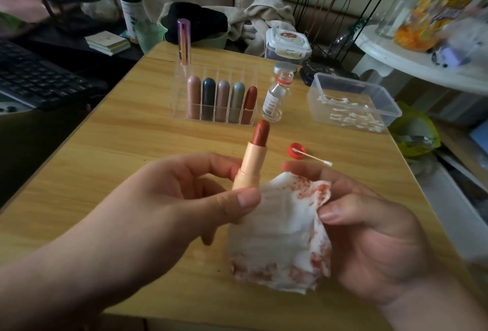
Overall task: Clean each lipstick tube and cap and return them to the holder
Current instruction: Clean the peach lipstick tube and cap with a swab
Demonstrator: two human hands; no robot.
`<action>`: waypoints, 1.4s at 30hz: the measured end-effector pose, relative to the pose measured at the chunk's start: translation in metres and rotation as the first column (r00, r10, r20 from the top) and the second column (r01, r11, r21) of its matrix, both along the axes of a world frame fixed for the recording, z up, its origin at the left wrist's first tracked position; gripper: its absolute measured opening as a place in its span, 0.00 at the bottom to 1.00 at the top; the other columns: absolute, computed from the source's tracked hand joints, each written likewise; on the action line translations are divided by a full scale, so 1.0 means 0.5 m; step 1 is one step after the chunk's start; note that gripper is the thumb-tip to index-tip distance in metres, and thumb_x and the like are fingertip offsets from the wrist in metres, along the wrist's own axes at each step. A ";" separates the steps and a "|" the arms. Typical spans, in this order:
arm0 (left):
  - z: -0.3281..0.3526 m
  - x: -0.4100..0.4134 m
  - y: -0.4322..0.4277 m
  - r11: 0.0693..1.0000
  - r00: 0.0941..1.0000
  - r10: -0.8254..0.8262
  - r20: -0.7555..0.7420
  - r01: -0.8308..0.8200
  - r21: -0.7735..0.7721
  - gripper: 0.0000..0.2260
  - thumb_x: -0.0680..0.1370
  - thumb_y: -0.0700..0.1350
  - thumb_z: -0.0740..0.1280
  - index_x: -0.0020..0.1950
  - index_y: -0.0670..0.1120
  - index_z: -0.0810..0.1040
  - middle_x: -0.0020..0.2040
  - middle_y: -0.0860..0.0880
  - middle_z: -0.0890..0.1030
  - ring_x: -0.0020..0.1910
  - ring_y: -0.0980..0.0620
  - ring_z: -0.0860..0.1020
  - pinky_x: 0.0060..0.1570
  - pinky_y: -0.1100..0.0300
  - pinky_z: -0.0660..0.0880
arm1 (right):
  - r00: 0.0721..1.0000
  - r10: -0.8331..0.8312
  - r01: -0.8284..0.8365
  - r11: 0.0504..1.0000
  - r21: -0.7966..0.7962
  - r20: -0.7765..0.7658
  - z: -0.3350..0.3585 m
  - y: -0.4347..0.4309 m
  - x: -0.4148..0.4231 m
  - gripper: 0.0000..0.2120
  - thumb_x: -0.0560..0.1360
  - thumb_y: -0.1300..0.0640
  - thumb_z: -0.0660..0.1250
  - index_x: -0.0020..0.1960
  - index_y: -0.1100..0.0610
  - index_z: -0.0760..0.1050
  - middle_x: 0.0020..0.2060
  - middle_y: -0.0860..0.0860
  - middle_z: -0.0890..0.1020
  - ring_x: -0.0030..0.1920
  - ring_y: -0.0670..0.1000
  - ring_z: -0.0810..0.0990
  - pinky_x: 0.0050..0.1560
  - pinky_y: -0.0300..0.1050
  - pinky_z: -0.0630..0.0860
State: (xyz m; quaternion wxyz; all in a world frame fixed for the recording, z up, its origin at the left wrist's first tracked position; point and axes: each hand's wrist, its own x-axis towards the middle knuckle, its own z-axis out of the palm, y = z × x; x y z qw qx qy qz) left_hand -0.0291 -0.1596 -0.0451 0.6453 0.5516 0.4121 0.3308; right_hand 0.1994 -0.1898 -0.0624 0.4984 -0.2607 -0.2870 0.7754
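Observation:
My left hand (184,198) pinches an uncapped lipstick tube (252,164) upright between thumb and fingers; its peach barrel shows a brick-red bullet on top. My right hand (369,238) holds a white tissue (282,235) stained red, pressed against the tube's lower right side. Farther back on the wooden table stands a clear acrylic holder (182,98) with several capped lipsticks in its front row. A tall iridescent pink tube (184,40) rises from the holder's back left slot.
A small glass bottle (277,95) stands open right of the holder, its red cap (297,150) and a cotton swab (314,157) lying nearer me. A clear tub of swabs (390,108) sits at the right edge. A keyboard (34,77) lies off to the left.

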 end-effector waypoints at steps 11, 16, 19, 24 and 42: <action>-0.030 0.017 -0.007 0.997 0.997 -0.040 -0.058 0.036 -0.068 0.21 0.58 0.58 0.78 0.45 0.48 0.86 0.41 0.42 0.85 0.36 0.46 0.80 0.41 0.51 0.77 | 0.918 -0.159 0.204 0.975 -0.090 0.363 0.019 0.001 0.011 0.25 0.59 0.65 0.71 0.56 0.58 0.80 0.42 0.62 0.79 0.42 0.61 0.81 0.40 0.54 0.78; -0.041 0.025 -0.008 0.997 0.995 -0.047 -0.088 0.041 -0.066 0.21 0.62 0.60 0.77 0.48 0.49 0.86 0.41 0.42 0.85 0.36 0.46 0.79 0.42 0.50 0.75 | 0.671 -0.258 0.193 0.966 0.173 0.695 0.015 -0.006 0.001 0.24 0.69 0.64 0.76 0.62 0.51 0.74 0.46 0.60 0.84 0.48 0.60 0.85 0.45 0.53 0.81; -0.043 0.024 -0.007 0.997 0.993 -0.052 -0.110 0.046 -0.059 0.20 0.64 0.62 0.75 0.50 0.52 0.86 0.40 0.45 0.84 0.36 0.47 0.78 0.43 0.49 0.75 | 0.430 -0.357 0.163 0.934 0.318 0.829 0.008 0.000 0.007 0.24 0.72 0.63 0.73 0.64 0.46 0.72 0.46 0.53 0.85 0.47 0.53 0.85 0.47 0.54 0.82; -0.036 0.029 -0.012 0.998 0.993 -0.053 -0.108 0.047 -0.051 0.15 0.71 0.62 0.72 0.48 0.53 0.86 0.39 0.45 0.83 0.37 0.48 0.78 0.41 0.52 0.77 | -0.028 -0.325 0.004 0.946 0.325 0.945 -0.016 0.013 0.021 0.23 0.75 0.56 0.73 0.62 0.36 0.69 0.45 0.40 0.82 0.44 0.38 0.81 0.44 0.35 0.77; -0.044 0.060 -0.032 0.979 0.915 0.127 -0.383 -0.054 0.196 0.09 0.68 0.58 0.76 0.44 0.57 0.83 0.34 0.52 0.84 0.29 0.57 0.78 0.28 0.67 0.72 | 0.612 -0.245 -0.020 0.946 0.325 0.752 -0.017 -0.013 -0.023 0.11 0.68 0.51 0.75 0.49 0.54 0.85 0.42 0.55 0.86 0.44 0.55 0.84 0.43 0.44 0.78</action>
